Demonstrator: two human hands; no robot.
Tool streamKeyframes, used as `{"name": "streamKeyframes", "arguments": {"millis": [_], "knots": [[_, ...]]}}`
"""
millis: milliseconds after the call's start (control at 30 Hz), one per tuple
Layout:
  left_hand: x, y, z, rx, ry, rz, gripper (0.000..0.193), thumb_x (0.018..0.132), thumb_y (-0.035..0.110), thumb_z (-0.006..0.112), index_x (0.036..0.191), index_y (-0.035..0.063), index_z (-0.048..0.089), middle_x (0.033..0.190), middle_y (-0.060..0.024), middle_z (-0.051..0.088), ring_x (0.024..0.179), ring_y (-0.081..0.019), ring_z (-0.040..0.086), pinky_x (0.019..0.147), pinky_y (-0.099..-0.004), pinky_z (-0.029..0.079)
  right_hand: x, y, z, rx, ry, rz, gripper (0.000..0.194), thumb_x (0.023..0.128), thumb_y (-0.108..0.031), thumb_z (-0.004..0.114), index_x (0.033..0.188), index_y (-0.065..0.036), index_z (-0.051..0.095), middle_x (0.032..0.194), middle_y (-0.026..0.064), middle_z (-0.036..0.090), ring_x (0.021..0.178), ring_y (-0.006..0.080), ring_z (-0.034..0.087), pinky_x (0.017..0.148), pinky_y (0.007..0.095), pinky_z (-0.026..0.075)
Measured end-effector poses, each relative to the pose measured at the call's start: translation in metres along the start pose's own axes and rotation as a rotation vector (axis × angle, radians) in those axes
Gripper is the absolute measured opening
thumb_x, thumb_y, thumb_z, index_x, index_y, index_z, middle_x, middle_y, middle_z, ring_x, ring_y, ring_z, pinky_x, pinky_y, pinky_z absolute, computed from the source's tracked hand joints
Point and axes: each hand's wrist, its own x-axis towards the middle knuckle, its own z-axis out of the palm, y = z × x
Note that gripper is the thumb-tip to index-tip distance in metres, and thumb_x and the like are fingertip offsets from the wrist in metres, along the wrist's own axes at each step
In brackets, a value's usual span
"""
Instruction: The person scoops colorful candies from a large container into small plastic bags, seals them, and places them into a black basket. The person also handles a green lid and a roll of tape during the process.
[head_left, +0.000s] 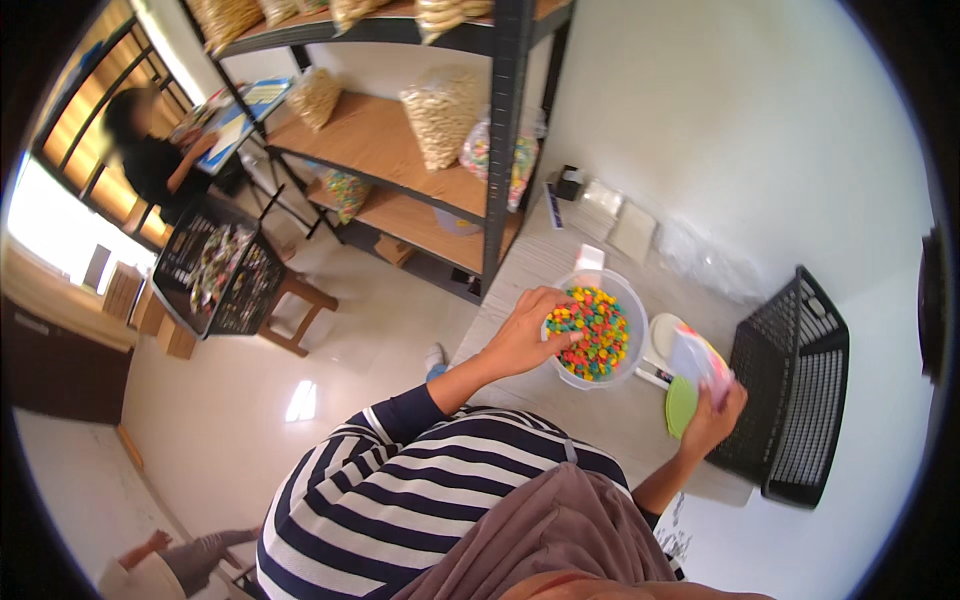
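A translucent plastic tub (636, 319) of small red, yellow, green and orange candy-like pieces (596, 341) stands on the table before me. My left hand (529, 330) reaches over its left side, with thumb and fingers spread at the pieces; I see nothing held in it. My right hand (716, 420) grips the lower end of a clear and brightly printed plastic pouch (701, 360), slightly blurred. That pouch is above a white digital scale (663, 335), partly covering it. A light green round lid (679, 407) lies beside the scale, left of my right hand.
A black plastic crate (806, 390) stands at the right. Stacked clear packaging (600, 206) and crumpled plastic (709, 259) lie along the wall. A metal-framed shelf (375, 142) holds bagged snacks. Farther left, a person (161, 157) works near a filled black crate (217, 266); another person (180, 562) is at lower left.
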Motion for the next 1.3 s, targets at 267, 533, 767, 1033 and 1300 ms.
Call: {"name": "streamKeyframes", "arguments": {"millis": [267, 533, 767, 1033, 1300], "knots": [[0.022, 0.037, -0.023, -0.201, -0.39, -0.051, 0.069, 0.071, 0.022, 0.085, 0.13, 0.0031, 0.054, 0.124, -0.0134, 0.061, 0.109, -0.0247, 0.058, 0.097, -0.0354, 0.045, -0.022, -0.099, 0.072, 0.577, -0.563, 0.009, 0.041, 0.078, -0.007, 0.078, 0.115, -0.001, 0.06, 0.103, 0.0071, 0.062, 0.096, 0.0162, 0.061, 0.083, 0.0286, 0.05], [-0.003, 0.0, -0.025, -0.568, -0.402, -0.45, 0.052, 0.077, 0.01, 0.08, 0.123, 0.0017, 0.057, 0.112, -0.0028, 0.063, 0.101, -0.0112, 0.056, 0.091, -0.028, 0.046, -0.026, -0.096, 0.078, 0.369, -0.626, -0.227, 0.044, 0.074, 0.002, 0.076, 0.115, 0.0, 0.062, 0.112, 0.0119, 0.062, 0.097, 0.0216, 0.065, 0.084, 0.0323, 0.053], [-0.005, -0.003, -0.025, -0.631, -0.411, -0.476, 0.052, 0.082, 0.009, 0.076, 0.128, 0.0006, 0.053, 0.118, -0.0052, 0.059, 0.108, -0.0114, 0.053, 0.094, -0.0274, 0.043, -0.032, -0.09, 0.086, 0.411, -0.684, -0.201, 0.034, 0.076, -0.001, 0.072, 0.11, -0.002, 0.065, 0.105, 0.0116, 0.063, 0.093, 0.0243, 0.064, 0.079, 0.0334, 0.053], [-0.006, -0.003, -0.023, -0.574, -0.467, -0.52, 0.045, 0.087, 0.014, 0.072, 0.126, -0.0011, 0.055, 0.117, -0.007, 0.061, 0.107, -0.0127, 0.054, 0.094, -0.0283, 0.045, -0.032, -0.092, 0.094, 0.263, -0.582, -0.503, 0.024, 0.078, -0.004, 0.07, 0.102, -0.005, 0.069, 0.092, 0.0086, 0.061, 0.087, 0.0264, 0.062, 0.076, 0.0366, 0.051], [0.004, 0.009, -0.027, -0.408, -0.518, -0.528, 0.053, 0.079, 0.02, 0.079, 0.124, -0.0001, 0.058, 0.108, -0.007, 0.066, 0.096, -0.0131, 0.06, 0.086, -0.0286, 0.049, -0.03, -0.09, 0.095, 0.308, -0.575, -0.633, 0.019, 0.077, -0.004, 0.069, 0.097, -0.004, 0.071, 0.083, 0.0071, 0.06, 0.073, 0.0229, 0.06, 0.062, 0.0342, 0.049]]}}
